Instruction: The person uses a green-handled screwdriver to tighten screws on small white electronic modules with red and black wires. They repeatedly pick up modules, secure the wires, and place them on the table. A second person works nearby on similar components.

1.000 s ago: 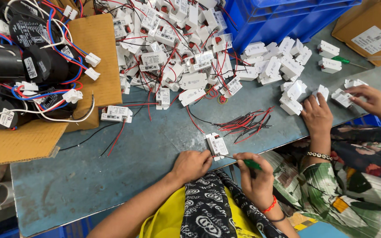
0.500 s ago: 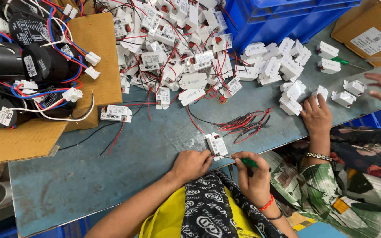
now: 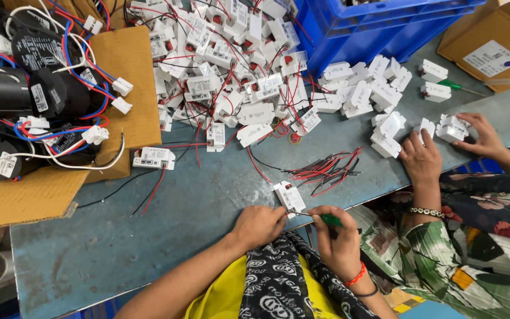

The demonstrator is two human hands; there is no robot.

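Since the earlier frames, my co-worker's far hand (image 3: 484,134) at 3 o'clock has pulled back onto a white module by the desk (image 3: 166,236) edge, while my own hands have barely shifted. My left hand (image 3: 259,225) pinches the near end of the small white module (image 3: 289,197) lying just past 6 o'clock, and my right hand (image 3: 339,241) is closed around the green-handled screwdriver (image 3: 321,218), its tip at the module. I judge the fastening under way, with the loose red and black wires (image 3: 326,170) near at 1 o'clock.
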